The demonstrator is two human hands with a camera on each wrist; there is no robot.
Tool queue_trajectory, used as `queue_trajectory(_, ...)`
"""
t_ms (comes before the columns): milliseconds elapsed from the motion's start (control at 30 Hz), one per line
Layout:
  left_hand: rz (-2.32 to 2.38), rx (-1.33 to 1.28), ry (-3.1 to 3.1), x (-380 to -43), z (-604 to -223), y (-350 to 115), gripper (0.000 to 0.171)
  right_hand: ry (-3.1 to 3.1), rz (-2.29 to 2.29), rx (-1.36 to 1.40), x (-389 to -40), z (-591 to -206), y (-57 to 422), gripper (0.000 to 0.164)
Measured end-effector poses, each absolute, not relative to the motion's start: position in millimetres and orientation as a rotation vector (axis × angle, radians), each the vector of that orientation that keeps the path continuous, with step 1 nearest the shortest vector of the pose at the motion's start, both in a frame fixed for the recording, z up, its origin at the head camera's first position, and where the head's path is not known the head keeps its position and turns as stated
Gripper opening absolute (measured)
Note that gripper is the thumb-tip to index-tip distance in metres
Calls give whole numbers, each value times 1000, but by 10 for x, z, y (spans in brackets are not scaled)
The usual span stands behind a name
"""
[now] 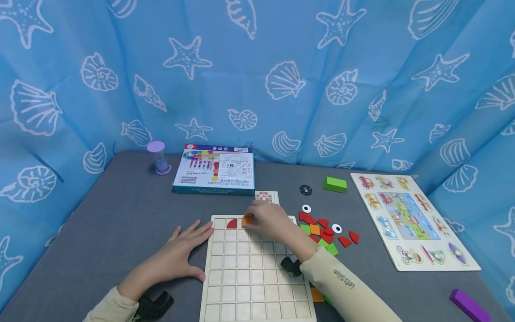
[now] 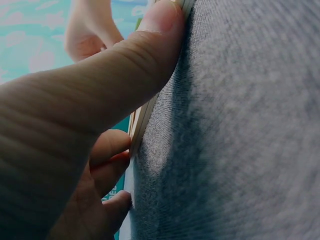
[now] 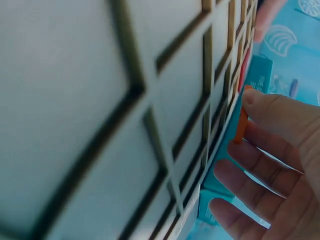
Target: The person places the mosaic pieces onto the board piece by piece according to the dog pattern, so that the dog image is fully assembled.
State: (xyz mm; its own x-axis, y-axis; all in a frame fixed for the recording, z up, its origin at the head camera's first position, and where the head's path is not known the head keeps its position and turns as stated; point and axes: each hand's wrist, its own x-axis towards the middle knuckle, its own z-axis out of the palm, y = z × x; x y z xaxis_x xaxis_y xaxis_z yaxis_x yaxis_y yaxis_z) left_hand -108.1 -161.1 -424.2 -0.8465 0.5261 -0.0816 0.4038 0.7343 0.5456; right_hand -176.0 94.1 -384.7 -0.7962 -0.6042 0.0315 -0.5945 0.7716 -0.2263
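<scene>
A pale wooden grid board (image 1: 243, 273) lies on the grey cloth in the head view. My right hand (image 1: 270, 220) pinches an orange square tile (image 1: 247, 221) between thumb and fingertips over the board's top row. Seen edge-on in the right wrist view, the same orange tile (image 3: 242, 120) is close to the grid. One cell to its left sits a red quarter-circle tile (image 1: 232, 223). My left hand (image 1: 170, 259) rests flat with fingers spread, its fingertips and thumb touching the board's left edge. A small pattern card (image 1: 270, 195) is partly covered by the right hand.
Loose red, green and orange tiles (image 1: 327, 238) and white rings (image 1: 336, 228) lie right of the board. Behind it stands a flat toy box (image 1: 215, 172), with a clear tumbler (image 1: 160, 160) beside it. A picture puzzle (image 1: 414, 221), green block (image 1: 335, 184) and purple block (image 1: 470, 305) are farther right.
</scene>
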Motion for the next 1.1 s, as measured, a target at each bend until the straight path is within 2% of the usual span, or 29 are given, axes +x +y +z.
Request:
queue_trajectory(500, 786, 724, 2701, -1082, -4238, -1605, 108, 2879, -353, -965, -1750, -3820, 877, 26)
queue_trajectory(667, 792, 714, 2696, -1075, -4230, -1599, 108, 2944, -379, -818, -1721, -3719, 1224, 28)
queue_trajectory(900, 781, 712, 2698, -1079, -4233, -1611, 109, 3073, -326, -551, -1764, -3717, 1929, 20)
queue_trajectory(1100, 788, 705, 2693, -1077, -4233, -1605, 109, 3029, -308, -388, -1807, -3791, 2164, 21)
